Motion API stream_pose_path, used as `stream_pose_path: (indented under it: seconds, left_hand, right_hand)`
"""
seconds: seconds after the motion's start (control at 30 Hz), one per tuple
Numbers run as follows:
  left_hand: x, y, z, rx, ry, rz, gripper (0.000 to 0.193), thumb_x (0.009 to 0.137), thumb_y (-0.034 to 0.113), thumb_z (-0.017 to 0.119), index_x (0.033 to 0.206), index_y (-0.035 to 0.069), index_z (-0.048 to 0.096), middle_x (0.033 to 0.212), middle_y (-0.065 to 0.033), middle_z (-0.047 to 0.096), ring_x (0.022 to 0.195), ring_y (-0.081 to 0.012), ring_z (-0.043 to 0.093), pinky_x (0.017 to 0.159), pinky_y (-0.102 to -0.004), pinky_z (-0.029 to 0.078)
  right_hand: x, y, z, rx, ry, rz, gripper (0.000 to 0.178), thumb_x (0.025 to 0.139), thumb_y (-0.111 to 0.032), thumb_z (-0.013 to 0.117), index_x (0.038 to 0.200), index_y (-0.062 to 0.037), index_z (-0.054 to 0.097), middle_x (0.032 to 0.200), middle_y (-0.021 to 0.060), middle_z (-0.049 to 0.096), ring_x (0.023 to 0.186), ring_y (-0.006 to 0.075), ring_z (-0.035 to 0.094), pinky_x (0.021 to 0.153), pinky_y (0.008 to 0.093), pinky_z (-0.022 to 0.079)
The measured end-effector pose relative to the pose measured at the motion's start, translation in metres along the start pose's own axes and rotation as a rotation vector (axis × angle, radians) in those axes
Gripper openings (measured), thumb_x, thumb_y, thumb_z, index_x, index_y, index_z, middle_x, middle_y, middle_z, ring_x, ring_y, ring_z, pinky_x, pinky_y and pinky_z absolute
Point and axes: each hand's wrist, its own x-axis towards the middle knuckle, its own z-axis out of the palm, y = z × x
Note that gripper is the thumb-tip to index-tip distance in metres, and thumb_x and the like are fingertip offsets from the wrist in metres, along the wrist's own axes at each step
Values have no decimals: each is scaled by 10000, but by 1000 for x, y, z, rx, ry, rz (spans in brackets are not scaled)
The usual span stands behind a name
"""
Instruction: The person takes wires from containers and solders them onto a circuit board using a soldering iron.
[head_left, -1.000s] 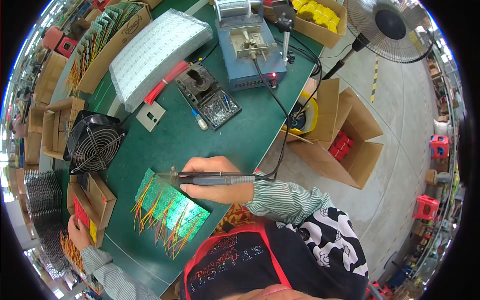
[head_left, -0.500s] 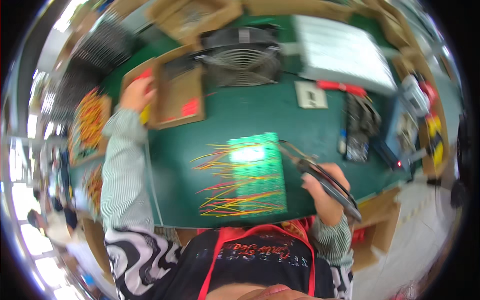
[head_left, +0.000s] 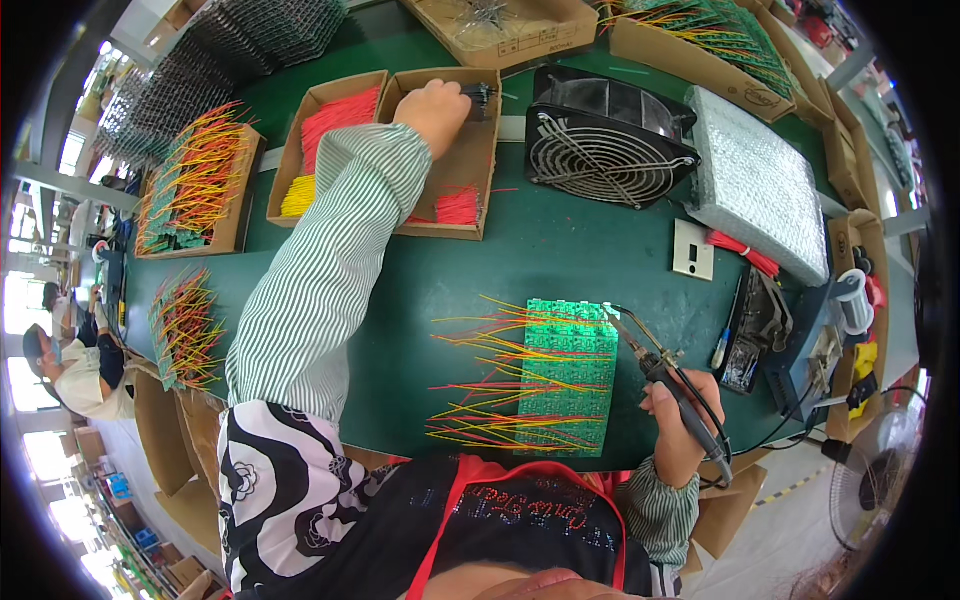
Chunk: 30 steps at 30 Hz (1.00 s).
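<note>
My right hand point(head_left: 683, 415) is closed around a soldering iron point(head_left: 690, 412) with a thin curved tube along it. Its tip meets or hovers just over the upper right corner of a green circuit board panel point(head_left: 568, 375); I cannot tell which. Red and yellow wires point(head_left: 480, 390) stick out from the panel's left side. My left hand point(head_left: 435, 115) reaches into the far end of a cardboard box point(head_left: 447, 230), its fingers bent at a bundle of black wires or strips point(head_left: 480, 101). Its fingertips are mostly hidden. Short red wires point(head_left: 458, 206) lie in the same box's near end.
Left of that box stands another with red wires point(head_left: 338, 115) and yellow wires point(head_left: 298, 196). Wired boards point(head_left: 185, 325) lie at the left. A black fan point(head_left: 612, 140) stands behind the panel, beside a bubble-wrapped package point(head_left: 758, 185). A blue soldering station point(head_left: 800, 350) sits at right.
My left hand has moved right, from the box of red wires to the neighbouring box with the black pieces. My right hand still holds the iron near the panel's corner. The whole view has shifted.
</note>
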Motion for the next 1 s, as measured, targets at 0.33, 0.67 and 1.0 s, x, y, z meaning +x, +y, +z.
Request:
stream_pose_path:
  seconds: [0.33,0.67,1.0]
  left_hand:
    - [12,-12,-6,-39,-213,38,164,764,127,613,904,42,603,931,-158,589,939,-326,572,806,-420,474]
    - [-4,-14,-5,-50,-27,71,119,778,55,566,891,30,596,893,-159,583,886,-336,583,755,-437,481]
    - [-16,14,-65,463,-255,75,154,795,40,540,868,27,674,922,-128,631,896,-276,631,773,-351,526]
  right_hand:
    - [-1,2,-3,7,4,-2,214,745,2,672,921,27,552,734,91,620,627,136,612,590,239,488]
    - [-6,3,-7,6,-1,-20,204,740,7,676,909,27,564,707,74,614,617,118,595,583,232,471]
    - [-16,7,-19,6,-9,-54,194,787,-10,615,958,29,531,751,114,624,602,137,591,563,233,478]
